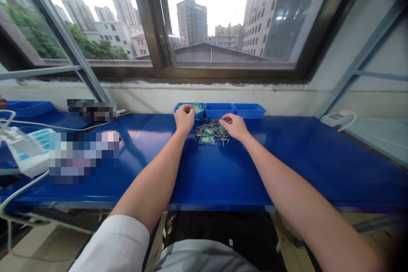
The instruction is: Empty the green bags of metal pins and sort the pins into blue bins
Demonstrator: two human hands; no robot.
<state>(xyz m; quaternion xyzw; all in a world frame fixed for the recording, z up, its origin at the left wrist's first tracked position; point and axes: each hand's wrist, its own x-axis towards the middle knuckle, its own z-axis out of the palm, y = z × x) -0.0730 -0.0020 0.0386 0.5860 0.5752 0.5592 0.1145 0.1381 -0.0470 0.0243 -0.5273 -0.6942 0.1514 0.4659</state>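
My left hand (185, 120) is closed in a pinch over the front of the left blue bin. A small greenish clear packet (197, 107) shows at its fingertips. On the table lies a loose pile of screw-like metal pieces (219, 134), with more small greenish packets (206, 139) among them. My right hand (235, 126) reaches to the pile's right side, its thumb and fingers curled together. Whatever may be between those fingertips is too small to make out.
Beside the left bin stand a middle blue bin (219, 110) and a right blue bin (249, 111), against the wall under the window. A power strip (338, 117) sits at the far right. Cables, a white-and-blue box (30, 153) and blurred items lie left.
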